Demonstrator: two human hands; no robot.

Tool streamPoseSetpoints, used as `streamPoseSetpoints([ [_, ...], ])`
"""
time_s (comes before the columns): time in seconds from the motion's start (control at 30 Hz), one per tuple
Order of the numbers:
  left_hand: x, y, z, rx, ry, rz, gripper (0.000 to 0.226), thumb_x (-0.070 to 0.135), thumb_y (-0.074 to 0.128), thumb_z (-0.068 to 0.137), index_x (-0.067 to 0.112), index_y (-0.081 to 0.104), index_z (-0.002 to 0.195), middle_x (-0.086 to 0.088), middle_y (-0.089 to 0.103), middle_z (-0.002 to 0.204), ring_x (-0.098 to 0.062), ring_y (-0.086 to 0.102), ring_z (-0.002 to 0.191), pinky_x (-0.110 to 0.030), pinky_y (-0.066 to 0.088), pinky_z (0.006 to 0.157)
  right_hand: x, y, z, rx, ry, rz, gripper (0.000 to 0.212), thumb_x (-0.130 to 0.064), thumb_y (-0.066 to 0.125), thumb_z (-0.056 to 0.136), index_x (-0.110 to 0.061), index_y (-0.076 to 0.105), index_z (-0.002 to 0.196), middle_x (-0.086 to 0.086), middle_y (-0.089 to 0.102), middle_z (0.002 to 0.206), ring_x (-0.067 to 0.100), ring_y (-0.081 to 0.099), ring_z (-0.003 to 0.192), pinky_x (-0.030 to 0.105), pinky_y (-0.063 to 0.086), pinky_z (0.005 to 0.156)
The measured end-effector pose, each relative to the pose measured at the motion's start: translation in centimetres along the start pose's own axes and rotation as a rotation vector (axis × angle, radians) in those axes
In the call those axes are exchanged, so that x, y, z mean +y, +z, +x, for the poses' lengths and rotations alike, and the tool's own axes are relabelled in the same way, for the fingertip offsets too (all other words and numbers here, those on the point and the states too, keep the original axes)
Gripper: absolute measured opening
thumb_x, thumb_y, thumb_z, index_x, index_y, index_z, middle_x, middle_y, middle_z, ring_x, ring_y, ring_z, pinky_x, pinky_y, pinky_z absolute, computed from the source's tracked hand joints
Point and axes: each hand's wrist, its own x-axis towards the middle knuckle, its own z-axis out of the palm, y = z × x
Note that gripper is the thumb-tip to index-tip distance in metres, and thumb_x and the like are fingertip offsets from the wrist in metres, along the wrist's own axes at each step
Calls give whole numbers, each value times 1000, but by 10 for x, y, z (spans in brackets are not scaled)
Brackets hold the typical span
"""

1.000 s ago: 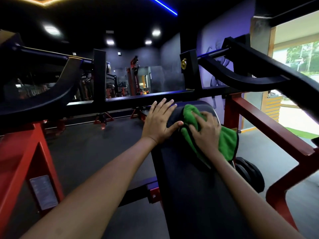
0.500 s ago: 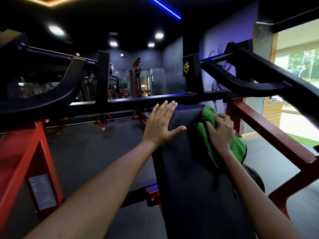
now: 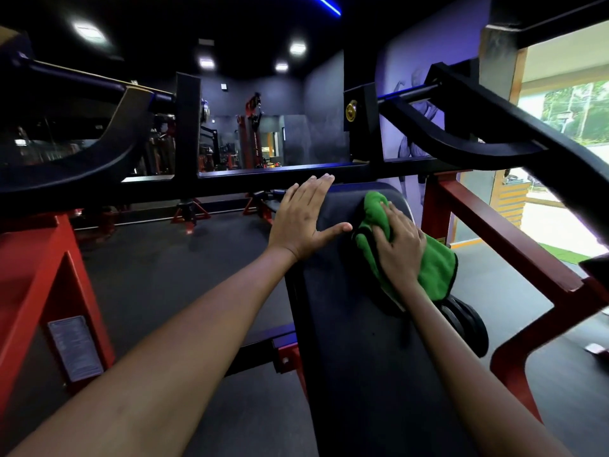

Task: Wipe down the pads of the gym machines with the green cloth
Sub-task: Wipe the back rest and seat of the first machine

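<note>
The long black pad point(image 3: 356, 357) runs lengthwise away from the person, its far end under the machine's black crossbar point(image 3: 263, 178). The left hand point(image 3: 303, 222) lies flat on the pad's far left edge, fingers straight and together pointing away, thumb spread rightward. The green cloth point(image 3: 435, 265) sits bunched at the pad's far right edge, spilling over it, with the right hand point(image 3: 400, 249) pressing down on it, fingers curled into its folds.

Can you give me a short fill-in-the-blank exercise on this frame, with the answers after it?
1. The cloth under the right hand is ____ in colour.
2. The left hand lies flat on the black ____ of the machine.
3. The machine's lower frame is painted ____.

Missing words: green; pad; red
</note>
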Motion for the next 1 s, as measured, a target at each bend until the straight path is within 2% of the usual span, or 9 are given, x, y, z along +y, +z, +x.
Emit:
streamPoseSetpoints([
  [0.07, 0, 0, 0, 6, 3, -10, 104, 85, 14, 78, 8, 40, 142, -8, 47, 143, -25, 39, 136, -40, 21, 113, -19, 6, 5, -21, -39, 48, 62, -46, 39, 78, -17, 60, 128, 4, 57, 135, 27, 53, 122, 48, 34, 103],
  [0.17, -1, 0, 0, 3, -7, -32, 104, 85, 11, 78, 8, 40, 142, -9, 47, 143, -26, 39, 136, -40, 21, 112, -39, 14, -28, -55, -253, 25, 54, -34, 46, 76, -13, 64, 122, 6, 60, 131, 29, 57, 116, 43, 38, 97],
  [0.3, -1, 1, 0, 12, -14, -61, 98, 80, 8, 83, 8, 43, 140, -9, 50, 140, -26, 42, 134, -43, 26, 111, -20, 7, -85, -98, -450, -5, 52, -33, 53, 75, -18, 62, 124, 3, 57, 134, 22, 48, 117, 32, 29, 96],
  [0.5, -2, 2, 0, 16, -14, -47, 93, 76, 9, 86, 8, 47, 137, -10, 54, 136, -25, 44, 131, -43, 29, 109, -31, 10, -71, -59, -122, -21, 52, -41, 45, 81, -24, 60, 128, -2, 56, 135, 27, 55, 113, 38, 31, 93],
  [0.63, -5, 4, 0, 44, 9, -36, 89, 73, 11, 89, 7, 50, 135, -10, 56, 132, -26, 47, 128, -43, 32, 107, -44, 9, -110, -111, -256, -120, 56, -51, 43, 88, -24, 51, 136, -1, 44, 146, 27, 48, 123, 41, 31, 96],
  [0.73, -5, 4, 0, 37, 3, -27, 89, 73, 11, 88, 8, 50, 134, -8, 57, 132, -25, 47, 128, -42, 31, 107, -36, 3, -138, -237, -282, -235, 97, -87, 29, 75, -25, 28, 150, 5, 23, 157, 31, 25, 142, 54, 20, 106],
  [0.8, -5, 4, 0, 26, 1, -25, 89, 74, 11, 88, 8, 51, 134, -8, 57, 133, -25, 47, 128, -42, 30, 107, -35, 2, -146, -300, -320, -329, 117, -96, 33, 59, -27, 15, 152, 11, 17, 158, 37, 16, 144, 61, 17, 106],
  [0.87, -5, 4, 0, 35, 8, -20, 89, 74, 12, 88, 8, 52, 133, -8, 57, 132, -26, 49, 127, -42, 31, 107, -34, 3, -145, -322, -351, -396, 116, -90, 43, 59, -28, 11, 152, 13, 17, 158, 40, 19, 142, 66, 23, 102],
  [1.0, -7, 6, 1, 53, 22, -22, 89, 74, 13, 88, 8, 53, 131, -9, 59, 129, -27, 50, 125, -43, 33, 106, -40, 6, -128, -276, -255, -341, 93, -65, 46, 66, -28, 24, 149, 8, 28, 155, 36, 34, 136, 65, 33, 99],
])
